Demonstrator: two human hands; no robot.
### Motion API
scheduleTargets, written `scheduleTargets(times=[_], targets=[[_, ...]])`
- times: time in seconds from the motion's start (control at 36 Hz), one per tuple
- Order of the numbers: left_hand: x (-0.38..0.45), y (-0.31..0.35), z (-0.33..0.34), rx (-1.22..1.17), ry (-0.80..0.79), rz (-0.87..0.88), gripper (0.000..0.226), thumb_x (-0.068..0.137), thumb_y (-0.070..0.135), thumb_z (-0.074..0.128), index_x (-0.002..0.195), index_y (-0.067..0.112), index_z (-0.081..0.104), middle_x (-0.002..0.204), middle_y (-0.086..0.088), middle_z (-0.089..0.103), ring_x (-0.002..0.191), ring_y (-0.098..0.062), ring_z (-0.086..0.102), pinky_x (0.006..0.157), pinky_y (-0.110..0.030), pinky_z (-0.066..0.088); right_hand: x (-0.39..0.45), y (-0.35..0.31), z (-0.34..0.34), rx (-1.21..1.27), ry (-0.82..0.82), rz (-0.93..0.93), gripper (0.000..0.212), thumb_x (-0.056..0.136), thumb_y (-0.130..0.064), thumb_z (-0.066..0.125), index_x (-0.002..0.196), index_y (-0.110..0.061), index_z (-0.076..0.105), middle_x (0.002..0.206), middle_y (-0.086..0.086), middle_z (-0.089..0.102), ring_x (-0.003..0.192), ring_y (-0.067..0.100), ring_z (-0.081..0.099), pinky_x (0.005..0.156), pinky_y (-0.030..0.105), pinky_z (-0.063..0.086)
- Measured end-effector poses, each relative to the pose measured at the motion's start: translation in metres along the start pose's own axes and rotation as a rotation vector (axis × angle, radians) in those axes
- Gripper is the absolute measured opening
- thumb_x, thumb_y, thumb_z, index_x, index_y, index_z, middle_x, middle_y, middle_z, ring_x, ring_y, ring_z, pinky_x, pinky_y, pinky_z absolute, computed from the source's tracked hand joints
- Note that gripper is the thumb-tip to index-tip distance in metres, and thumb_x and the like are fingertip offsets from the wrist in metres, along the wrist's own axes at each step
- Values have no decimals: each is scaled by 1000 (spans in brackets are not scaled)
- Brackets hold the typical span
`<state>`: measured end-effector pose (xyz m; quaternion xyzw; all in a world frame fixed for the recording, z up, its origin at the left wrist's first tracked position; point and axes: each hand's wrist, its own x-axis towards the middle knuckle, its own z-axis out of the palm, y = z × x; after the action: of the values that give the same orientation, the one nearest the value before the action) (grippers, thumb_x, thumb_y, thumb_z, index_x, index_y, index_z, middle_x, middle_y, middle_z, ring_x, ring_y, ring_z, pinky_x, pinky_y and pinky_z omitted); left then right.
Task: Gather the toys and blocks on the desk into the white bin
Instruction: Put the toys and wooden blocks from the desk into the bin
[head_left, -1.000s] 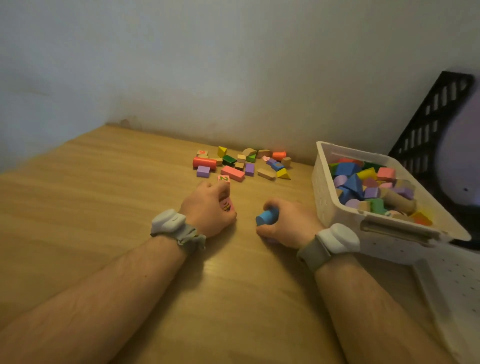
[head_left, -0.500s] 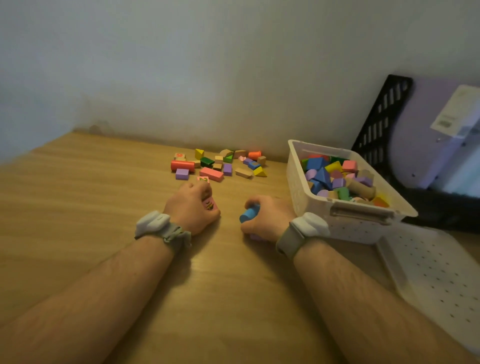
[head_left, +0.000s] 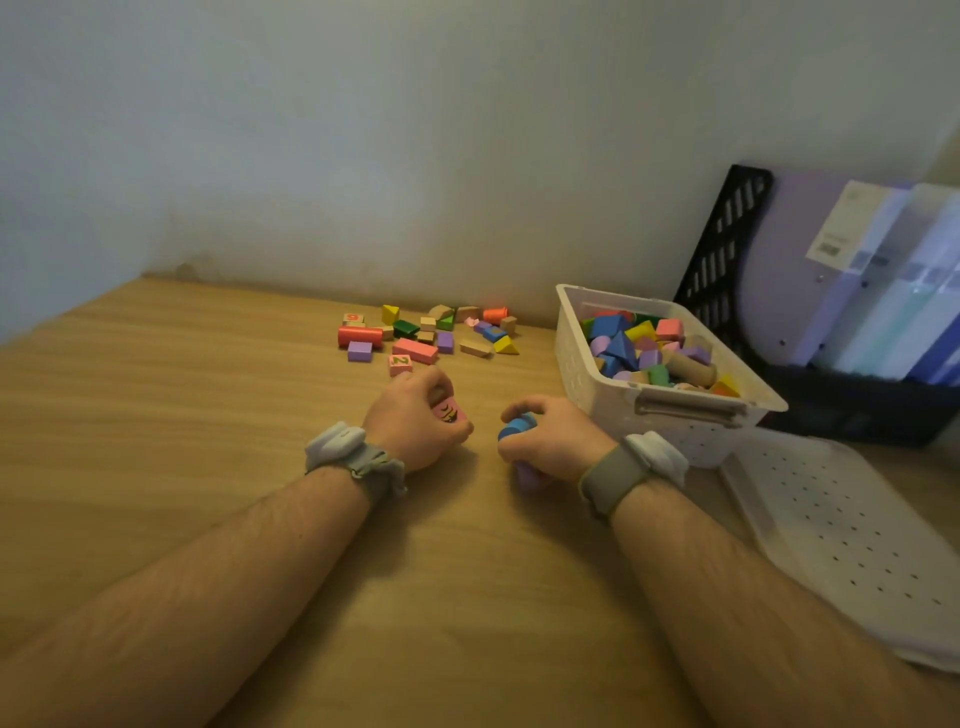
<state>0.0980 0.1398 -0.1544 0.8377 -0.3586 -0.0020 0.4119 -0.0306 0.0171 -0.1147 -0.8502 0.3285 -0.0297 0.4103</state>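
Observation:
My left hand (head_left: 415, 421) rests on the wooden desk (head_left: 156, 441), closed around a pink block (head_left: 448, 411) with a dark print. My right hand (head_left: 556, 441) is closed on a blue cylinder block (head_left: 515, 427); a purple block (head_left: 527, 477) shows under its palm. Just right of that hand stands the white bin (head_left: 582, 358), holding several coloured blocks. A scatter of loose blocks (head_left: 431, 335) lies near the wall, beyond my left hand, with a pink number block (head_left: 400, 365) nearest my fingers.
The bin's white perforated lid (head_left: 841, 540) lies flat on the desk at the right. A black file rack (head_left: 727, 249) with folders stands behind the bin. The wall runs along the desk's far edge.
The view has swung a little, so the scene sits differently in frame. Both hands stay closed on their blocks at the same spot on the desk.

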Motion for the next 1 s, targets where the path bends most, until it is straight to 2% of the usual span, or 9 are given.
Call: scheduleTargets(times=[0.08, 0.22, 0.33, 0.42, 0.53, 0.61, 0.75, 0.86, 1.0], targets=[[-3, 4, 2, -45, -21, 0, 40, 70, 37, 81, 98, 31, 53, 103, 6, 53, 92, -13, 57, 74, -23, 54, -5, 2, 0, -5, -8, -27, 43, 69, -19, 76, 106, -34, 60, 101, 10, 68, 81, 21, 66, 77, 38, 61], [-2, 6, -1, -201, -50, -43, 41, 72, 34, 81, 101, 31, 53, 103, 11, 54, 94, -8, 55, 72, -18, 49, -15, 8, -5, 88, -83, -44, 42, 73, -9, 73, 102, -35, 57, 90, 13, 67, 54, 13, 64, 55, 25, 56], [1, 11, 1, -238, -27, -67, 41, 72, 36, 80, 103, 29, 53, 105, 7, 56, 95, -12, 58, 71, -21, 51, -20, 12, -10, 127, -85, -65, 45, 76, -6, 69, 109, -32, 56, 75, 11, 67, 50, 12, 62, 52, 22, 53], [2, 15, 5, -286, -41, -87, 41, 73, 36, 80, 103, 29, 52, 105, 6, 55, 92, -11, 57, 65, -17, 49, -23, 14, -11, 150, -71, -78, 47, 75, -6, 69, 112, -33, 58, 79, 12, 67, 51, 12, 62, 52, 21, 53], [5, 19, 12, -330, -52, -85, 39, 73, 33, 80, 101, 29, 52, 100, 6, 57, 82, -4, 57, 59, -13, 46, -32, 6, -17, 126, -63, -198, 51, 71, -8, 72, 108, -40, 57, 97, 5, 61, 70, 13, 65, 55, 16, 51], [5, 19, 17, -321, -68, -87, 37, 73, 34, 80, 96, 31, 52, 95, 8, 58, 80, -4, 58, 59, -14, 47, -44, -6, -34, 156, 2, -325, 53, 70, -4, 72, 102, -44, 59, 100, -3, 52, 78, 15, 63, 54, 13, 50], [7, 16, 16, -331, -70, -83, 35, 71, 39, 80, 89, 37, 50, 90, 17, 55, 78, -3, 59, 53, -11, 45, -50, -22, -85, 233, 209, -469, 53, 71, 0, 71, 105, -39, 63, 97, 1, 56, 65, -1, 66, 47, 12, 48], [10, 18, 17, -336, -65, -100, 36, 71, 39, 80, 94, 34, 52, 90, 15, 55, 78, -4, 59, 53, -12, 45, -21, -18, -115, 146, 364, -378, 54, 75, -4, 71, 120, -31, 58, 104, 8, 61, 71, 18, 69, 59, 23, 57], [13, 26, 23, -437, -82, -122, 39, 73, 35, 80, 101, 29, 54, 95, 8, 57, 83, -9, 61, 59, -17, 50, 12, -1, -125, -119, 411, -282, 53, 76, -12, 73, 122, -32, 56, 114, 5, 59, 89, 18, 64, 77, 32, 59]])
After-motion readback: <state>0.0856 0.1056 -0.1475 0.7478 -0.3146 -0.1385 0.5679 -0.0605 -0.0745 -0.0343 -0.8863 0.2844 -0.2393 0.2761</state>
